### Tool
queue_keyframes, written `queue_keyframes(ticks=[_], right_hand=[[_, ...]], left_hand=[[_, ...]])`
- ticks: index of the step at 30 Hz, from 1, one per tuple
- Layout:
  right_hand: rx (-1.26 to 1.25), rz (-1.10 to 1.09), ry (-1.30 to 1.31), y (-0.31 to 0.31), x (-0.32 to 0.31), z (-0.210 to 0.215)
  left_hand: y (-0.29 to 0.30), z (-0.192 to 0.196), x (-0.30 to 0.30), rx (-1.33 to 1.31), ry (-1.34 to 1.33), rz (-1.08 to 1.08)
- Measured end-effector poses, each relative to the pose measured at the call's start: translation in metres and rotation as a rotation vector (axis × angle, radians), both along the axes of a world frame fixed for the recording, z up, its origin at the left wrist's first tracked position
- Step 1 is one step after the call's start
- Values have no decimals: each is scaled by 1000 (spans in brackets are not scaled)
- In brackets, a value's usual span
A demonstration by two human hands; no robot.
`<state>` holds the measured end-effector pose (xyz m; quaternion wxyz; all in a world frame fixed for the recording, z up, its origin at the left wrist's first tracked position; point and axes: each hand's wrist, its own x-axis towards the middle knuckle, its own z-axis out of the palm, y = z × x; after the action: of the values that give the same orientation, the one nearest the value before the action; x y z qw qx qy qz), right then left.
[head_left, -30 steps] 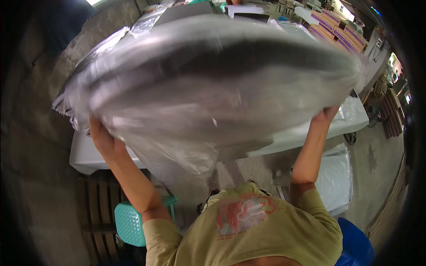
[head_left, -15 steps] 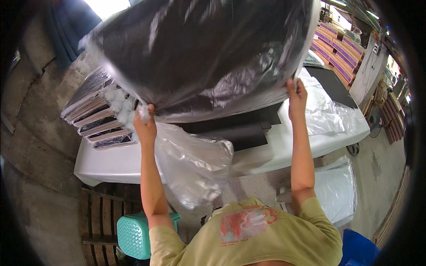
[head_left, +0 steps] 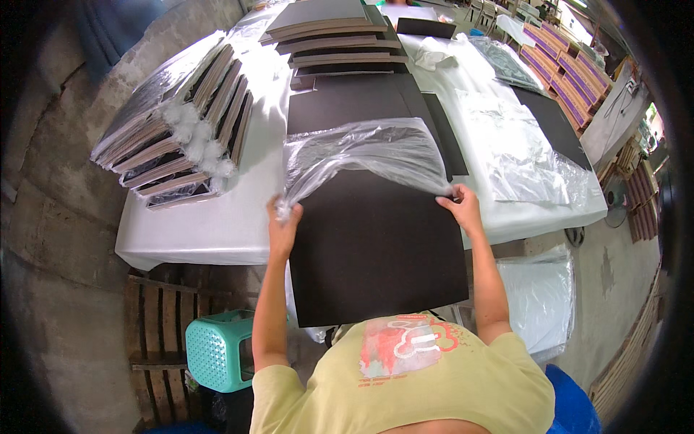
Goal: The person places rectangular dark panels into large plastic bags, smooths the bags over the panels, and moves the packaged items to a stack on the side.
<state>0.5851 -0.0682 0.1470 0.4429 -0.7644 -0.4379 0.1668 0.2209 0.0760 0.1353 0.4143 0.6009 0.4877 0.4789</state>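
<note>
In the workroom, one long table [head_left: 202, 237] with a white cover stands before the person. At its left lies one pile of plastic-wrapped panels [head_left: 155, 116], too tightly packed to be counted exactly. Below, on the floor, there is one green stool [head_left: 215, 353].

Next comes the left hand [head_left: 283, 226], its fingers closed around one bunched side of a clear plastic bag [head_left: 365, 145]. Between the two hands is one black panel [head_left: 379, 249]: its far part lies beneath the film, while its near part is bare and extends past the table edge toward the shirt [head_left: 405, 362]. Behind it, one stack of dark panels [head_left: 325, 32] rises in several layers.

The right hand [head_left: 461, 208] pinches the other side of the bag between thumb and fingers. Farther right, several clear plastic sheets [head_left: 510, 148] lie flat, and beyond are several purple-striped boxes [head_left: 560, 72].
</note>
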Motion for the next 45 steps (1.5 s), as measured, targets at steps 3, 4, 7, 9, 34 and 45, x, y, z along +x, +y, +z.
queue_keyframes(ticks=[3,4,7,9,34,45], right_hand=[[101,-146,-220,0,8,-37],[200,-165,-305,1,2,-39],[36,-339,-427,-11,0,-31],[17,-357,-463,-28,-4,-30],[64,-372,961,-152,-13,-37],[360,-402,719,-237,-24,-62]], left_hand=[[-10,-6,1,144,581,-88],[-8,-12,1,251,451,-37],[-10,-19,-10,45,594,215],[-22,-13,-11,6,703,286],[-115,-16,-49,-405,111,117],[-167,-141,-91,-554,323,-353]])
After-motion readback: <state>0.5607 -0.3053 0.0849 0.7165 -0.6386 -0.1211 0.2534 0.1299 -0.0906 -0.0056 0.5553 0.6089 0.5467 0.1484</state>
